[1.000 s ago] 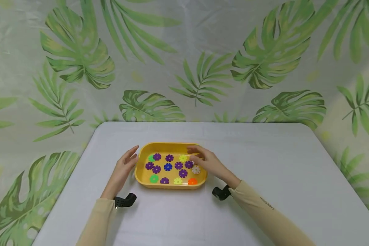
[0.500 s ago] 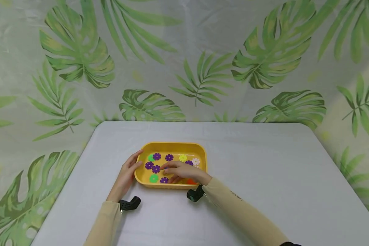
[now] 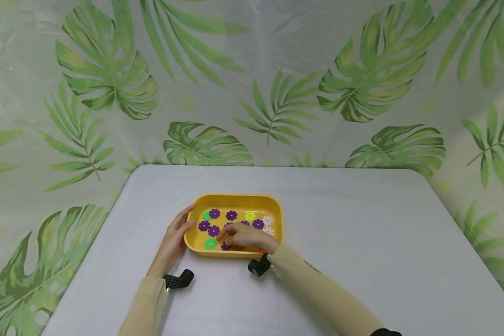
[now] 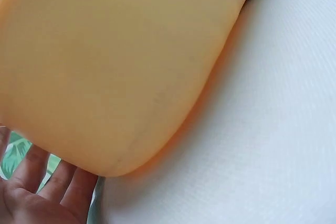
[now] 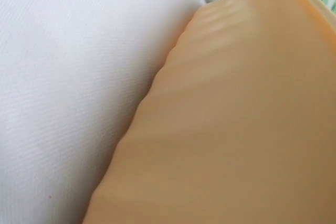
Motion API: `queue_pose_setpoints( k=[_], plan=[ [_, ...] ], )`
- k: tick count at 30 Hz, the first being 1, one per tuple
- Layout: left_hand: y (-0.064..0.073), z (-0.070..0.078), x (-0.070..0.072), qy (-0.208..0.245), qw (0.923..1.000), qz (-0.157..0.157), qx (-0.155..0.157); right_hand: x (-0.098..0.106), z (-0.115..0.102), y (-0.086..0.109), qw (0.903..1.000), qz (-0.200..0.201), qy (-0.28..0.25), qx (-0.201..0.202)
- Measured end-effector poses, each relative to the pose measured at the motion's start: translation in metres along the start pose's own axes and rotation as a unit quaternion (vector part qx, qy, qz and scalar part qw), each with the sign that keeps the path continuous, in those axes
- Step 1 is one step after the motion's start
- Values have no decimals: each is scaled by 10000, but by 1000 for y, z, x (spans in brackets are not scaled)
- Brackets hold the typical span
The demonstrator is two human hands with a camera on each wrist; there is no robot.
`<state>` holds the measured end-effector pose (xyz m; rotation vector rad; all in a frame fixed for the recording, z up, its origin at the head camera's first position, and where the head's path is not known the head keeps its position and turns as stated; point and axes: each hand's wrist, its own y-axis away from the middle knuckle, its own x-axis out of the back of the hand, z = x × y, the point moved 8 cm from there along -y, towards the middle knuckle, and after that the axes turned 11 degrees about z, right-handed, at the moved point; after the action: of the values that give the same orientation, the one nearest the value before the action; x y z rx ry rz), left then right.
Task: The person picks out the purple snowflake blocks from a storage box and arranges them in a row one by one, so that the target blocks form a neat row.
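A yellow plastic tray (image 3: 235, 200) lies on the table with several flower-shaped notched discs on its floor. My left hand (image 3: 174, 238) grips the tray's left end, thumb at the rim. In the left wrist view, the fingers (image 4: 31, 169) of that hand lie along the outer wall. My right hand (image 3: 243, 234) reaches over the front wall into the tray, fingers bent down by a purple disc (image 3: 225, 246). Whether those fingertips pinch anything is hidden. Near them are a green disc (image 3: 210, 243) and another purple disc (image 3: 213, 231).
White cloth covers the table (image 3: 353, 224) around the tray. Other discs in the tray include a yellow one (image 3: 249, 215) and a white one (image 3: 267, 220). A leaf-patterned curtain (image 3: 277, 60) hangs behind the table. Each wrist carries a black camera (image 3: 179, 280).
My left hand has moved right onto the tray's end. My right hand has travelled left and down from the right side into the middle of the tray, and its fingers now bend more.
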<state>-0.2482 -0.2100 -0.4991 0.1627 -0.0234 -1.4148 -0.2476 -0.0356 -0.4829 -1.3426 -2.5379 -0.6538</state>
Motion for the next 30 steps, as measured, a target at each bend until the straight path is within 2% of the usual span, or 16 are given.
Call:
queue_pose_setpoints(
  k=[4, 8, 16, 20, 24, 30],
  plan=[
    [0, -1, -1, -79, 10000, 49, 5, 2, 0, -1, 9994, 256, 213, 84],
    [0, -2, -1, -140, 9999, 72, -1, 5, -1, 1, 9990, 312, 255, 184],
    [0, -3, 0, -245, 9996, 97, -91, 26, -6, 11, 9977, 497, -313, 338],
    [1, -2, -1, -250, 9996, 42, -144, 51, -6, 21, 9946, 628, -728, 384],
    [1, -1, -2, -301, 9993, 56, -200, 85, -2, 34, 9912, 907, -826, 505],
    [1, -1, 1, -402, 9988, 152, -215, 140, 20, 53, 9830, 1462, -968, 549]
  ],
)
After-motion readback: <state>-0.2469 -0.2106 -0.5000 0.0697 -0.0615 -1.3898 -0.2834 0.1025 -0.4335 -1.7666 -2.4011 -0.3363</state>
